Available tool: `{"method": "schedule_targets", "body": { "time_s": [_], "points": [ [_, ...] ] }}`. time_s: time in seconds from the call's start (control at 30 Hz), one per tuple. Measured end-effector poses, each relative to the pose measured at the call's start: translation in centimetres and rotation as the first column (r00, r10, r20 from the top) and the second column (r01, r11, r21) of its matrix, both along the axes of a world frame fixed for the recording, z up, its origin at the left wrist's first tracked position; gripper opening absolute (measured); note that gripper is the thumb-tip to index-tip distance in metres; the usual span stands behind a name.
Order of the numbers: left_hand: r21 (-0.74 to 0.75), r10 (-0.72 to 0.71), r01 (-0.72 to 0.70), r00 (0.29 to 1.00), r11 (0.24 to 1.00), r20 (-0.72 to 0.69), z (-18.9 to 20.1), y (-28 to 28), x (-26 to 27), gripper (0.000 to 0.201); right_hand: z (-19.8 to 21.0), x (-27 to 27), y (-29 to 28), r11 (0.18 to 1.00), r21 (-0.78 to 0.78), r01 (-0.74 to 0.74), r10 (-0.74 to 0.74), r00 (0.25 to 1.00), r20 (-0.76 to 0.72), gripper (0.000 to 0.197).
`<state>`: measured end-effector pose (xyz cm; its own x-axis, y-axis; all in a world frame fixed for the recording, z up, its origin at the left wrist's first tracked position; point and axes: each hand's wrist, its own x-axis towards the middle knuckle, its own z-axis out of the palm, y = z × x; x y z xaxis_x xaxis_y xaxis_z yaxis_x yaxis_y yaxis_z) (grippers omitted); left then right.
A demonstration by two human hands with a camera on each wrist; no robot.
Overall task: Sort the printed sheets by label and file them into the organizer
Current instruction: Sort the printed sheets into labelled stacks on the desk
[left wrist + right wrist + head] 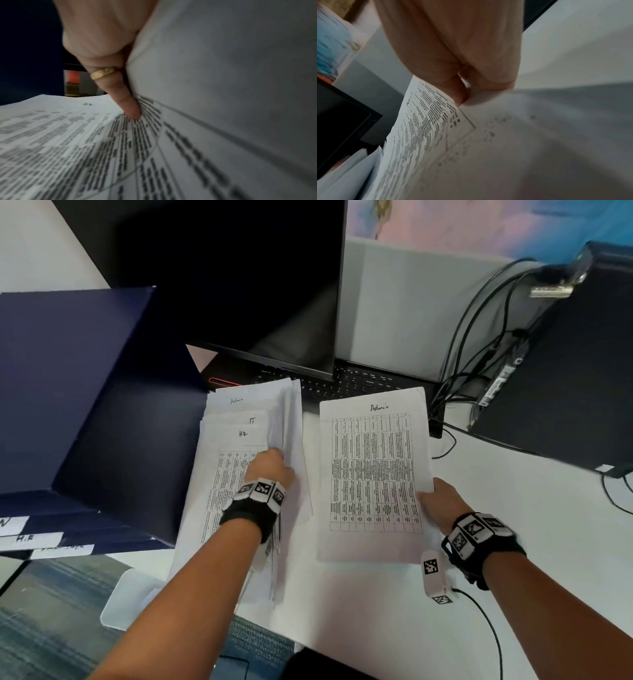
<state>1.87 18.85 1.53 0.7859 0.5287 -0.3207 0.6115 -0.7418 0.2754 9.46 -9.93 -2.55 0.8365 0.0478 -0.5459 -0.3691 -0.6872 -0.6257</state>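
Observation:
A stack of printed sheets (pixel 236 460) lies on the white desk, its staggered tops handwritten "Admin", "IT" and "HR". My left hand (pixel 270 465) reaches into the stack and holds several lifted sheets (pixel 291 419) up on their right side. In the left wrist view a ringed finger (pixel 132 106) touches the printed sheet (pixel 51 135) beside those lifted sheets (pixel 223 67). My right hand (pixel 436 496) pinches the right edge of a single "Admin" sheet (pixel 373 467), thumb (pixel 459 94) on top of that sheet (pixel 426 121). The dark blue organizer (pixel 85 392) stands at the left, with white label tabs (pixel 34 539).
An open laptop (pixel 274 285) stands behind the papers, its keyboard (pixel 359 378) partly under their top edges. A black computer case (pixel 565 371) with cables (pixel 472 337) is at the right. A small white tagged device (pixel 433 577) lies by my right wrist.

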Motion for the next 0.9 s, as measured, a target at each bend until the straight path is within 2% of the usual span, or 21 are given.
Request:
{"method": "schedule_targets", "body": {
  "time_s": [0.03,0.13,0.27,0.4,0.5,0.63,0.7,0.8,0.9],
  "points": [
    [-0.024,0.042,-0.041,0.998,0.999,0.045,0.5,0.5,-0.5,0.004,0.1,0.1,0.2,1.0,0.005,0.0,0.0,1.0,-0.015,0.031],
    [-0.116,0.171,-0.154,0.973,0.981,0.155,2.2,2.3,-2.1,0.012,0.2,0.3,1.3,1.0,0.025,-0.01,0.01,1.0,-0.011,0.031],
    [-0.233,0.291,-0.231,0.917,0.945,0.272,4.0,5.2,-4.4,0.024,0.9,0.3,4.3,0.997,0.075,-0.034,0.036,0.999,-0.025,0.028],
    [-0.322,0.379,-0.273,0.861,0.907,0.338,5.2,7.6,-6.6,0.02,0.8,1.0,8.4,0.992,0.024,-0.12,0.12,0.993,0.0,0.03],
    [-0.376,0.413,-0.274,0.833,0.886,0.367,5.8,8.6,-7.7,0.02,0.9,1.1,11.7,0.99,0.044,-0.131,0.131,0.991,0.019,0.014],
    [-0.405,0.435,-0.269,0.804,0.874,0.405,6.3,9.1,-8.5,0.021,0.6,1.2,15.9,0.987,0.048,-0.155,0.153,0.988,0.037,0.007],
    [-0.396,0.431,-0.264,0.795,0.879,0.427,6.5,9.4,-8.7,0.022,0.1,1.2,18.1,0.985,0.052,-0.166,0.164,0.985,0.047,0.008],
    [-0.405,0.431,-0.252,0.785,0.879,0.446,6.5,9.6,-8.9,0.021,0.6,0.1,21.0,0.981,0.03,-0.192,0.191,0.981,0.02,0.033],
    [-0.441,0.445,-0.244,0.779,0.864,0.442,5.9,9.5,-8.6,0.021,1.1,-1.2,23.3,0.969,0.002,-0.246,0.246,0.969,-0.015,0.043]
  ]
}}
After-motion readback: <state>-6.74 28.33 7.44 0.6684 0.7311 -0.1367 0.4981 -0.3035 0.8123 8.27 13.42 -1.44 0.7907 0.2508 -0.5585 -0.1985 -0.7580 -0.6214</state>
